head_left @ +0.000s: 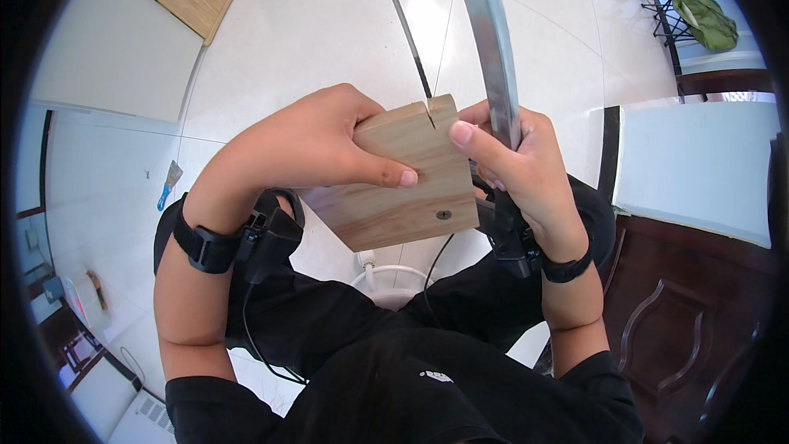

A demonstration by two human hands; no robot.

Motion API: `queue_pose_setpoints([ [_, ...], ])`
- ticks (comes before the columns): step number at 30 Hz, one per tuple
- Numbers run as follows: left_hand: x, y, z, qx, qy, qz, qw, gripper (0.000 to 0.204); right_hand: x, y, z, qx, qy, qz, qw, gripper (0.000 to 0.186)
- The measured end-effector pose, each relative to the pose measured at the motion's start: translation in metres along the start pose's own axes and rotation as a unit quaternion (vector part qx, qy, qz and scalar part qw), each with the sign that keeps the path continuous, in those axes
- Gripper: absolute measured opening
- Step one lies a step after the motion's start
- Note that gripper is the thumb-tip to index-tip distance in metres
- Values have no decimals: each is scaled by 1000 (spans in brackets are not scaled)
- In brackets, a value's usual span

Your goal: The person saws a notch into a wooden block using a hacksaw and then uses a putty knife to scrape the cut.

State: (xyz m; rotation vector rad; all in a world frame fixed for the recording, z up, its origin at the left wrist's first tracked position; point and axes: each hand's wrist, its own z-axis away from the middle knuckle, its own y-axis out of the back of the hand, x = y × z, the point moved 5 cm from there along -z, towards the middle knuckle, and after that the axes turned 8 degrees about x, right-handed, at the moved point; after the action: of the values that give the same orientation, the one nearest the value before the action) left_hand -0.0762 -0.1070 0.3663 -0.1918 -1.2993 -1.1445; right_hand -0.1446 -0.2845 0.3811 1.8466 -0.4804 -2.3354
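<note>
My left hand (329, 136) grips a flat, pale wooden board (407, 197) by its left side, the thumb lying across its face. A short slit is cut into the board's top edge, and a dark metal knot or hole-like spot shows near its lower right corner. The thin dark blade of a hacksaw (491, 41) reaches the board at the slit. My right hand (514, 148) is closed around the lower part of the saw's silver frame, its thumb tip beside the board's right edge. The right fingers are partly hidden behind frame and board.
Below the board a white round bucket or stool (394, 275) stands between my knees. A blue-handled scraper (170, 185) lies on the tiled floor at left. A white cabinet (123, 41) is at upper left, a dark carved wooden panel (666, 304) at right, and a green folding chair (703, 20) farther off.
</note>
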Motion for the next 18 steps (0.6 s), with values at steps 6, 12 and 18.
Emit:
queue_pose_setpoints([
  [6, 1, 1, 3, 5, 7, 33, 999, 63, 2, -1, -1, 7, 17, 7, 1000, 43],
  [12, 5, -6, 6, -35, -17, 65, 997, 53, 5, 0, -13, 8, -59, -126, 990, 45],
  [18, 15, -56, 11, -195, -14, 20, 980, 80, 19, 6, -31, 35, -76, -178, 980, 40],
])
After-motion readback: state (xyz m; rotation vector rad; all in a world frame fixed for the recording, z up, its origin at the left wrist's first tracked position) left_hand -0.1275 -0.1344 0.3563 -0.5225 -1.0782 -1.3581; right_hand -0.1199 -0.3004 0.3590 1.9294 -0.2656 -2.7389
